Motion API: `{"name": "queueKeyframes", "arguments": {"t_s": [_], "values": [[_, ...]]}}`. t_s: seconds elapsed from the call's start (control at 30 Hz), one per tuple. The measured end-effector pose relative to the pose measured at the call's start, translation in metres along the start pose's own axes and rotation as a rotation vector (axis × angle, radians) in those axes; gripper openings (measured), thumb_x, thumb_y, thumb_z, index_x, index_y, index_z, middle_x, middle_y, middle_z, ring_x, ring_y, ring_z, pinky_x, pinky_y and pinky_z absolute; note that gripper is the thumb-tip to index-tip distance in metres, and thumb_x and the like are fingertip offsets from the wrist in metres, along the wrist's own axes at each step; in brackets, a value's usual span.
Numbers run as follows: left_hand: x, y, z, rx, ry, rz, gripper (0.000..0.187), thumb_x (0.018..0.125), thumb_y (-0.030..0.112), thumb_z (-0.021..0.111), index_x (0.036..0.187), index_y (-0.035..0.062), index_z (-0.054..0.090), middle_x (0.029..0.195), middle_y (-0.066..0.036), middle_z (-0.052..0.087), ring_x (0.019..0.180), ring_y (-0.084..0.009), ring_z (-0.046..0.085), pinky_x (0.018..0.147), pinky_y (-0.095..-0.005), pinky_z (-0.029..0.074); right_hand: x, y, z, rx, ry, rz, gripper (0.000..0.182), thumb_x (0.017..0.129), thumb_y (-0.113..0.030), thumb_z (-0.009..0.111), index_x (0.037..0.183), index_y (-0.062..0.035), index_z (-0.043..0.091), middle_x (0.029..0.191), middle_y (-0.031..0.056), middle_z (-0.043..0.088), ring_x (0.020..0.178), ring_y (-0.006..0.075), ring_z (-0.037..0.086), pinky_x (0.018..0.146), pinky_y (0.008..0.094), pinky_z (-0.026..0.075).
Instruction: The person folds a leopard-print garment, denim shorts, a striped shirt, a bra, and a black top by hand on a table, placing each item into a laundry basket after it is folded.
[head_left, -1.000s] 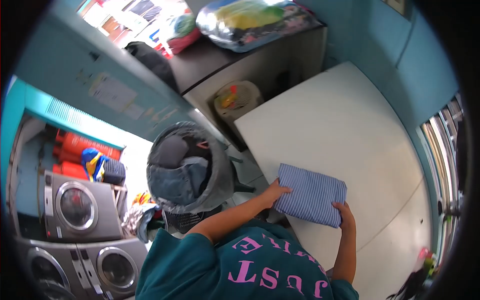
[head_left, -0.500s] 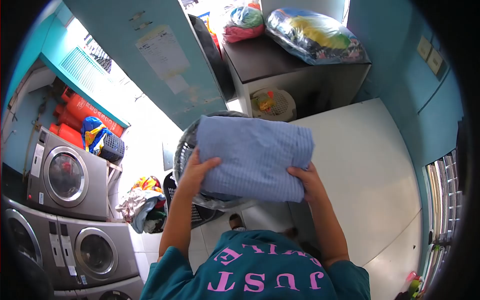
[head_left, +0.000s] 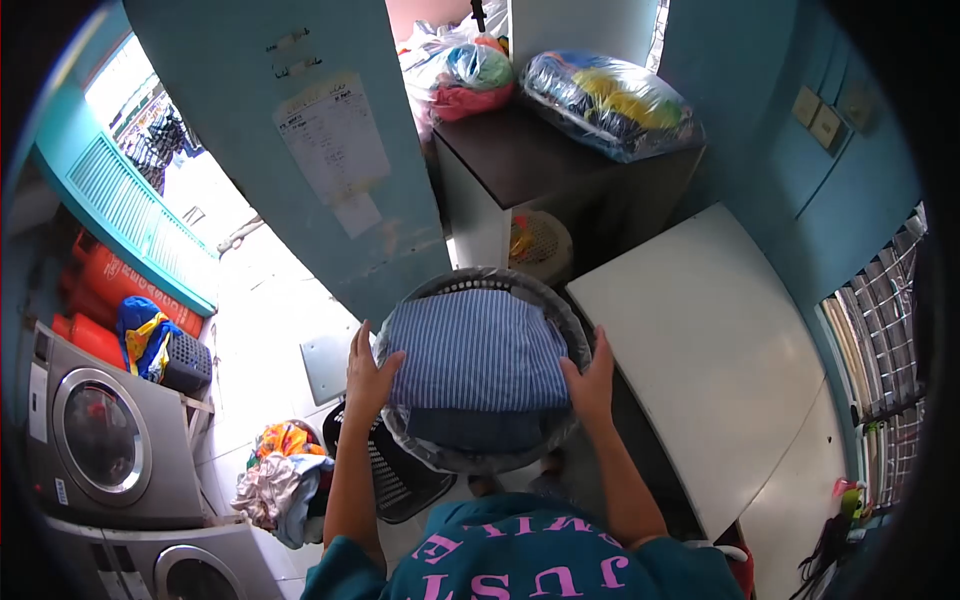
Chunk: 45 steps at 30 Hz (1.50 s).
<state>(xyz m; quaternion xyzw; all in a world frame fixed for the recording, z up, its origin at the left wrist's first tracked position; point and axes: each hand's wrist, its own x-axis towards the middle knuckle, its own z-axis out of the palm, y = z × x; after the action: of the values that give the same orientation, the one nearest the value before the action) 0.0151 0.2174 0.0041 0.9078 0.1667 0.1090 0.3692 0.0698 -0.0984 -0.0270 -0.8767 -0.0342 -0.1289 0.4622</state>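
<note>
A folded blue-and-white striped cloth (head_left: 475,350) lies in a round laundry basket (head_left: 450,458) lined with clear plastic. Beneath its near edge shows a darker folded cloth (head_left: 470,428). At the basket's left rim is my left hand (head_left: 370,375), fingers stretched out and thumb against the cloth's left edge. My right hand (head_left: 592,380) mirrors it on the right, fingers extended and thumb at the cloth's right edge. Neither hand grips the cloth.
A black basket (head_left: 400,475) and a heap of clothes (head_left: 280,480) stand on the floor left, near front-loading washers (head_left: 100,430). On the right is a white tabletop (head_left: 710,330). Behind, a dark-topped cabinet (head_left: 530,150) carries plastic-bagged laundry (head_left: 610,105).
The striped cloth, held up in both hands before, has gone down into the basket. Both hands have let go and opened at its sides. The view has shifted.
</note>
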Motion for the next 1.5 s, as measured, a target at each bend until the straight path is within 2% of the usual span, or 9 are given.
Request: {"name": "queueKeyframes", "arguments": {"t_s": [0.2,0.33,0.57,0.77,0.93,1.17,1.23,1.33,1.5], "values": [[0.015,0.044,0.016,0.160,0.054,0.278,0.061,0.084,0.044,0.048,0.132,0.0083,0.034,0.140,-0.015,0.025,0.129,-0.0343,0.022,0.105,-0.0427,0.015,0.011,-0.063,0.021,-0.385,0.007,-0.404,0.056,0.083,-0.044,0.049,0.130,-0.0147,0.039,0.138,0.0151,0.028,0.128,0.0357,0.023,0.099,0.0537,0.020],[0.021,0.025,0.069,0.523,-0.075,0.208,0.061,0.082,0.041,0.051,0.131,0.0084,0.035,0.142,-0.015,0.019,0.130,-0.0339,0.019,0.105,-0.0438,0.016,0.011,-0.013,0.075,-0.454,-0.186,-0.250,0.060,0.082,-0.053,0.043,0.130,-0.0174,0.040,0.139,0.0163,0.026,0.127,0.0373,0.024,0.097,0.0580,0.020],[0.025,-0.013,0.096,0.122,-0.120,0.225,0.061,0.081,0.036,0.054,0.133,0.0095,0.033,0.140,-0.020,0.020,0.130,-0.0355,0.019,0.104,-0.0427,0.022,0.011,0.019,0.102,-0.267,-0.242,-0.048,0.065,0.079,-0.055,0.046,0.130,-0.0161,0.039,0.138,0.0165,0.028,0.126,0.0362,0.027,0.098,0.0557,0.022],[0.026,-0.007,0.080,0.213,-0.225,0.225,0.056,0.088,0.034,0.046,0.133,0.0040,0.032,0.139,-0.017,0.027,0.128,-0.0310,0.024,0.105,-0.0393,0.018,0.004,0.048,0.108,-0.105,-0.140,-0.139,0.054,0.078,-0.038,0.055,0.119,-0.0032,0.048,0.125,0.0181,0.045,0.118,0.0310,0.040,0.098,0.0444,0.029],[0.093,-0.075,0.078,0.499,-0.255,0.357,0.064,0.088,0.038,0.046,0.130,-0.0061,0.028,0.135,-0.022,0.031,0.127,-0.0323,0.026,0.106,-0.0358,0.017,-0.054,-0.014,-0.007,-0.101,0.159,-0.292,0.033,0.076,-0.018,0.058,0.107,-0.0067,0.054,0.120,0.0167,0.046,0.114,0.0317,0.043,0.092,0.0413,0.037],[0.050,0.068,0.086,0.897,0.184,0.787,0.058,0.084,0.050,0.047,0.110,-0.0017,0.053,0.111,-0.020,0.053,0.101,-0.0335,0.053,0.083,-0.0409,0.043,-0.186,0.026,-0.112,-0.040,0.374,-0.124,0.018,0.074,-0.005,0.059,0.092,-0.0066,0.058,0.098,0.0073,0.057,0.091,0.0242,0.057,0.072,0.0339,0.049],[0.035,0.111,0.108,0.657,0.432,1.310,0.060,0.083,0.052,0.048,0.104,-0.0040,0.054,0.108,-0.019,0.054,0.095,-0.0321,0.055,0.081,-0.0431,0.043,-0.233,0.045,-0.156,-0.232,0.480,-0.058,0.023,0.072,-0.004,0.060,0.095,-0.0064,0.057,0.097,0.0072,0.058,0.089,0.0248,0.057,0.074,0.0344,0.049],[-0.003,0.150,0.147,0.790,0.571,1.428,0.062,0.080,0.053,0.051,0.105,-0.0039,0.054,0.106,-0.017,0.055,0.090,-0.0320,0.056,0.080,-0.0412,0.044,-0.319,0.078,-0.228,-0.441,0.741,0.196,0.022,0.069,-0.002,0.057,0.090,-0.0065,0.059,0.087,0.0092,0.058,0.082,0.0263,0.056,0.071,0.0346,0.047],[-0.090,0.200,0.206,0.552,-0.245,0.989,0.061,0.085,0.041,0.050,0.134,0.0099,0.030,0.137,-0.019,0.028,0.126,-0.0346,0.027,0.100,-0.0487,0.022,-0.523,0.179,-0.297,-0.726,0.897,1.250,0.029,0.073,-0.019,0.061,0.097,-0.0026,0.057,0.093,0.0165,0.058,0.093,0.0320,0.054,0.082,0.0404,0.044]]}}
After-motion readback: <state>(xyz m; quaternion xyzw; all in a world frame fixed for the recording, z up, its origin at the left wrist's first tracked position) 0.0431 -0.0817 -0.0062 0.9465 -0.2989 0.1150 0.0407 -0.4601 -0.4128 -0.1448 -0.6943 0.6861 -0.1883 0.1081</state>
